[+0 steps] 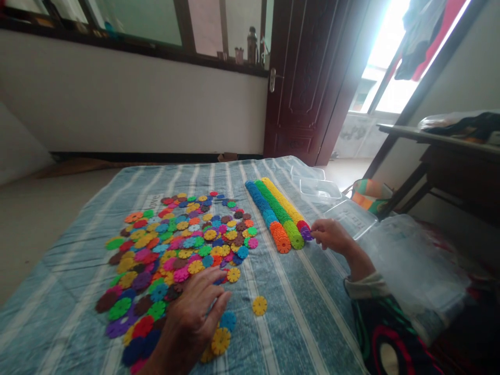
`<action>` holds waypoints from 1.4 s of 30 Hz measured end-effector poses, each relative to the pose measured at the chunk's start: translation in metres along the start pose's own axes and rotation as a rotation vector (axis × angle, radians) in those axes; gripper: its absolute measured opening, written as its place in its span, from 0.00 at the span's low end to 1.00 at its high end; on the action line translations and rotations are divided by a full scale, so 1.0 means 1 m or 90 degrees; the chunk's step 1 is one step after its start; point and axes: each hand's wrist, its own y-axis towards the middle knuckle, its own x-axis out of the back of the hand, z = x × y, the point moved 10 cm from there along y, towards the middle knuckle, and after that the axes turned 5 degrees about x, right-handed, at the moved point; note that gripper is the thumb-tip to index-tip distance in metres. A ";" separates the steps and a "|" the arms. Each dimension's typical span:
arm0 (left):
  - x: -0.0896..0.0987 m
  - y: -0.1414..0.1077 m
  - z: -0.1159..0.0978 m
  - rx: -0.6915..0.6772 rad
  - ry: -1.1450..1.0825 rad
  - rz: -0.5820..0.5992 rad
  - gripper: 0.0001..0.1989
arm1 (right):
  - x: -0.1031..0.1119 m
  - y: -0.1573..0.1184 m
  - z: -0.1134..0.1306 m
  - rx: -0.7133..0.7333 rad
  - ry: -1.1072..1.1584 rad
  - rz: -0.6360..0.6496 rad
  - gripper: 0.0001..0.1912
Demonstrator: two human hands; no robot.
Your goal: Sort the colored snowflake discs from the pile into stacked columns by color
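Observation:
Many notched plastic discs in mixed colours lie in a loose pile (187, 239) on the left of the striped cloth. My left hand (199, 307) rests over the pile's near edge, fingers apart, with nothing seen in it. Three rows of overlapping discs lie side by side to the right: a blue row (258, 200) ending in orange, a green row (275, 205) and a yellow row (281, 200) ending in red and purple. My right hand (326, 234) pinches a purple disc (307, 233) at the near end of the yellow row. A single yellow disc (259, 305) lies apart.
Clear plastic boxes (320, 190) and a clear lid (353, 216) sit along the right edge of the cloth (297, 291). Clear plastic bags (414, 265) lie beyond my right forearm. A dark table (441, 138) stands at the right, and a door (300, 78) is behind.

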 end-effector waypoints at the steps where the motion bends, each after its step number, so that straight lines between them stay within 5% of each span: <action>1: 0.001 0.000 0.001 -0.001 0.003 -0.003 0.07 | -0.003 0.002 -0.001 -0.002 -0.001 0.003 0.05; 15: 0.012 0.005 0.000 -0.043 0.043 -0.036 0.07 | -0.006 0.010 -0.018 -0.042 -0.047 -0.044 0.07; 22: 0.050 0.019 0.030 0.049 0.098 -0.028 0.08 | -0.009 0.003 -0.020 -0.032 -0.053 -0.038 0.11; 25: 0.063 0.019 0.049 0.135 0.126 0.049 0.09 | -0.010 0.002 -0.027 -0.018 -0.093 -0.036 0.11; 33: 0.059 -0.013 0.072 0.266 0.147 0.322 0.04 | -0.010 0.002 -0.037 -0.006 -0.120 -0.021 0.15; 37: 0.061 -0.022 0.068 0.278 0.147 0.359 0.05 | 0.002 -0.004 -0.027 0.034 -0.134 -0.062 0.13; 42: 0.057 -0.037 0.064 0.306 0.161 0.346 0.20 | 0.000 -0.015 0.004 0.115 -0.162 -0.132 0.15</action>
